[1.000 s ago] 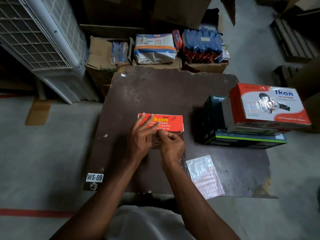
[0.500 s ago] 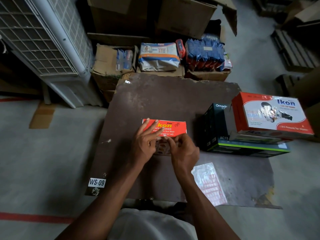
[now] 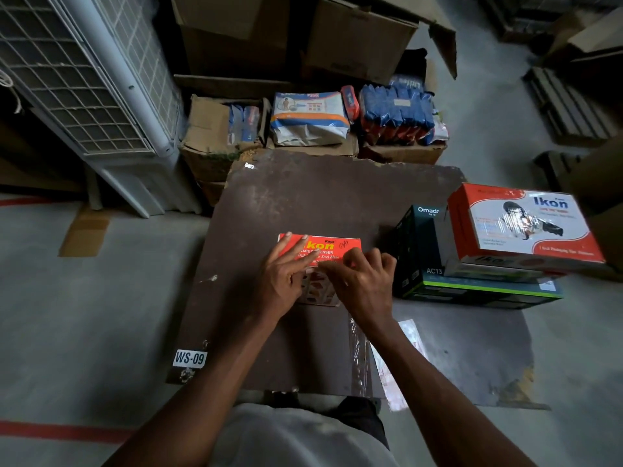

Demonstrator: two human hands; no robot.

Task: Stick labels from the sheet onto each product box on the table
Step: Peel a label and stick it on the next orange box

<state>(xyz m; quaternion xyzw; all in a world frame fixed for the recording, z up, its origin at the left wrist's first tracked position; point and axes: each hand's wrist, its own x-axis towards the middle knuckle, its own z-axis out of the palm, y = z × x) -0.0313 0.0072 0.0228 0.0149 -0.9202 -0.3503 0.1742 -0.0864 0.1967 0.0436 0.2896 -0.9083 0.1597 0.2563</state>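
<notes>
Straight, spread fingers of the left hand (image 3: 281,276) press flat on the red top of an orange Ikon tape dispenser box (image 3: 328,249), while the right hand (image 3: 362,281) curls its fingers at the box's near right edge; whether they pinch a label cannot be told. Both forearms reach in from the bottom of the frame, converging over the middle of the tabletop (image 3: 320,197).

The box lies near the centre of the dark, worn board, with bare surface open behind it toward the far edge and to its left. A partly hidden label sheet (image 3: 409,333) lies on the near right part of the tabletop, under the right forearm, beside a strip of clear plastic film (image 3: 357,352).

Three product boxes in all are seen on the tabletop: the one under the hands, plus a stack at the right edge, where a larger red-and-white Ikon box (image 3: 526,227) sits on a black Omada box (image 3: 472,288) and overhangs the edge. A white WS-09 tag (image 3: 189,358) marks the near left corner. Beyond the far edge stand cardboard cartons (image 3: 209,129) of packaged goods; a white air cooler (image 3: 84,89) stands at left on the grey floor.
</notes>
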